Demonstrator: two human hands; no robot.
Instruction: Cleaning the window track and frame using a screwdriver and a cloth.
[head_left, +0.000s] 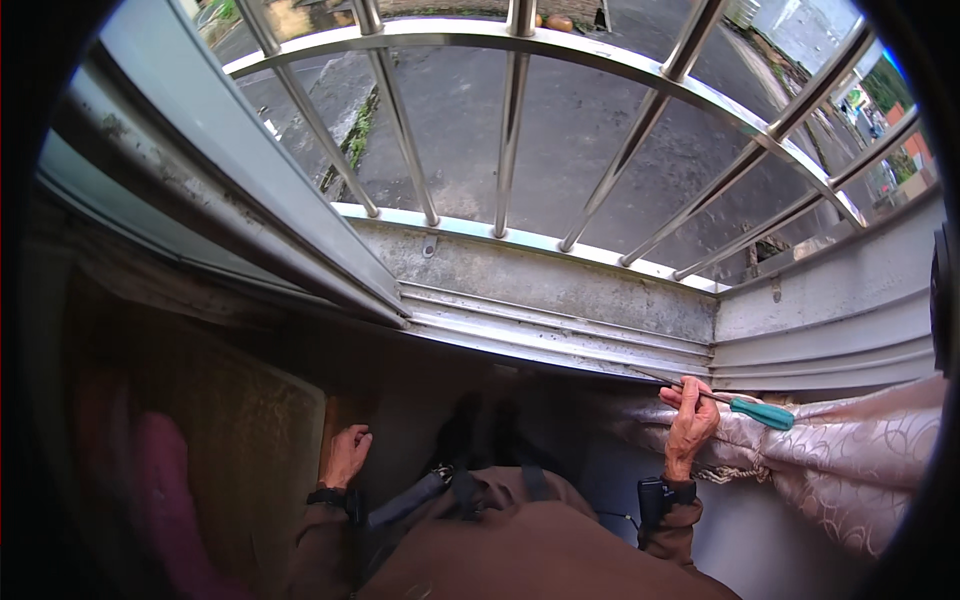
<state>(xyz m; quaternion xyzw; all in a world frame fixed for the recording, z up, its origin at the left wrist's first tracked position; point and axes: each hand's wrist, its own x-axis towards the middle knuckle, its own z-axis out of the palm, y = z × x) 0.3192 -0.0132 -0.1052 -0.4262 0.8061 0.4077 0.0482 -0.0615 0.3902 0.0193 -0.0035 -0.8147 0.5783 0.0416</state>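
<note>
My right hand is closed around the shaft of a screwdriver with a teal handle. The handle sticks out to the right of my fingers, and the thin metal tip points left toward the window track. This track is pale metal with several grooves and dark dirt in them. My left hand hangs low on the left, fingers curled, beside the edge of a wooden panel; whether anything is inside the fingers is hidden. Dark bands with small boxes circle both wrists.
Metal window bars stand beyond a weathered concrete sill, with grey pavement outside. A sliding window frame fills the left. A shiny pink curtain, tied with a cord, hangs at right. A brownish wooden panel stands at lower left.
</note>
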